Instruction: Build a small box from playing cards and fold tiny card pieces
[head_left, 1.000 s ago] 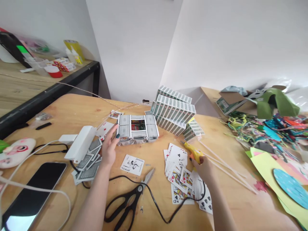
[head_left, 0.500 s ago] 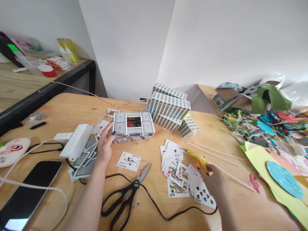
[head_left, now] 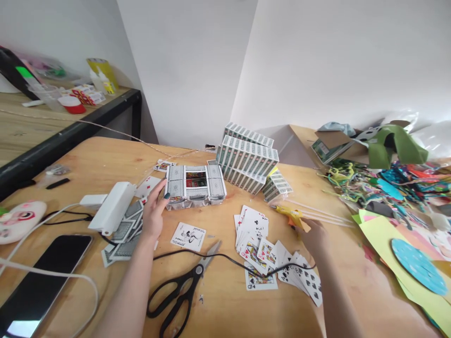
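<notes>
My left hand (head_left: pixel 155 213) rests at the left end of a box built from playing cards (head_left: pixel 178 183), thumb at the front corner, fingers along the side. The box's top has a rectangular opening with something colourful inside. My right hand (head_left: pixel 313 234) is closed round a yellow glue gun (head_left: pixel 291 215), its nozzle pointing left. Its black cord (head_left: pixel 232 259) crosses the scissors and loose face-up cards (head_left: pixel 255 220). A joker card (head_left: pixel 188 236) lies in front of the box. Black-handled scissors (head_left: pixel 190 277) lie partly open nearby.
Card packs (head_left: pixel 246 155) are stacked behind the box. At left are a white power strip (head_left: pixel 112 206), face-down cards (head_left: pixel 123 234) and a phone (head_left: pixel 45 281). White glue sticks (head_left: pixel 327 216), coloured paper (head_left: pixel 391 253) and a craft scrap pile (head_left: pixel 398 183) lie right.
My right hand has raised the glue gun away from me, over the glue sticks. Its cord has lifted across the cards, and the spade cards have fanned out. My left hand stays at the box.
</notes>
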### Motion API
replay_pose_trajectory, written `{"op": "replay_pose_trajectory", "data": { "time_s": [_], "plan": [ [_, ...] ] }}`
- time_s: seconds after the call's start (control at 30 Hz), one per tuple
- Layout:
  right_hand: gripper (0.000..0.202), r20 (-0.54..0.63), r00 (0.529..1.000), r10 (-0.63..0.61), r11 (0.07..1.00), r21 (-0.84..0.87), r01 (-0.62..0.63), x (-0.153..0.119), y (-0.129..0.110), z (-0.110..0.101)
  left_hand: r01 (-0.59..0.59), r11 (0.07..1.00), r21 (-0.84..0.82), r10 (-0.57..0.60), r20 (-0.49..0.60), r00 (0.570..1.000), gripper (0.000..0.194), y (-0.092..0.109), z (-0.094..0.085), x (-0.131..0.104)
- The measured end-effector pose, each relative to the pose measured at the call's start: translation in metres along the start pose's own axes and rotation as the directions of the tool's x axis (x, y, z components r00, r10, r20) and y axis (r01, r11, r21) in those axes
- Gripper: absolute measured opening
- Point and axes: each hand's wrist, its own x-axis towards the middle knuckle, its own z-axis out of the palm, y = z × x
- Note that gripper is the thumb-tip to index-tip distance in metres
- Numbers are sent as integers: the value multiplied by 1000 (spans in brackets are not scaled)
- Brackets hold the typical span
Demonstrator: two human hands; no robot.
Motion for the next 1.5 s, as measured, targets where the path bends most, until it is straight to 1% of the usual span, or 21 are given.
{"op": "replay_pose_trajectory", "data": {
  "time_s": [0.07,0.1,0.17,0.2,0.3,0.37,0.43,0.53,0.63,0.7,0.77,0.87,0.97,1.07,1.2,1.27,1.3,1.37,1.4,1.43,1.5],
  "plan": [
    [46,-75,995,-67,993,91,74,-1,-17,-2,-2,1000,-4,2,4,1000,49,1,0,0],
    [43,-86,990,-112,980,153,124,-1,-29,-3,-4,1000,-7,4,5,1000,48,1,1,0],
    [40,-48,977,-208,954,212,213,1,-56,-5,-9,1000,-14,9,4,1000,48,0,1,0],
    [37,-26,975,-220,961,168,221,5,-70,-6,-11,1000,-16,11,4,1000,48,0,1,0],
    [37,-3,996,-94,995,-27,94,23,-100,-8,-13,1000,-18,14,7,1000,47,0,0,0],
    [40,9,999,-36,993,-115,37,39,-107,-9,-12,1000,-16,12,11,1000,47,0,0,0],
    [40,17,1000,-22,986,-162,25,53,-106,-9,-9,1000,-12,9,14,1000,47,0,-1,0],
    [40,0,1000,-15,978,-210,15,66,-96,-9,-11,1000,-14,12,11,1000,47,0,-1,0],
    [38,-39,999,-30,976,-218,21,68,-88,-10,-13,1000,-16,13,11,1000,47,-1,-1,1],
    [35,-34,998,-59,982,-184,52,65,-87,-10,-13,1000,-14,13,12,1000,46,-1,-1,1],
    [32,25,995,-94,987,-128,96,62,-89,-10,-17,1000,-13,17,10,1000,46,-1,-1,1],
    [28,164,976,-145,988,-32,152,64,-99,-8,-24,1000,-8,24,8,1000,46,-2,-1,1],
    [29,263,951,-164,985,-6,172,71,-110,-10,-28,1000,-11,29,10,1000,46,-2,-2,1],
    [26,272,952,-143,982,-78,170,76,-112,-23,-33,999,-17,33,17,999,45,-2,-3,1],
    [24,263,963,-59,948,-288,136,79,-94,-42,-35,999,-8,36,21,999,44,-2,-3,1],
    [32,179,983,-47,945,-310,102,82,-81,-41,-34,999,-7,34,21,999,45,-3,-3,2],
    [45,110,993,-52,955,-286,82,85,-76,-38,-35,999,-7,35,21,999,45,-3,-3,2],
    [85,5,998,-68,983,-171,68,94,-67,-26,-38,999,-9,39,18,999,46,-3,-3,2],
    [100,9,997,-73,993,-96,73,99,-65,-19,-39,999,-10,39,17,999,46,-3,-3,2],
    [108,43,997,-70,997,-28,71,104,-64,-12,-37,999,-9,37,15,999,46,-2,-3,2],
    [106,114,993,-43,998,55,37,113,-65,-4,-29,1000,-4,29,13,999,46,-2,-3,2]
  ]
}}
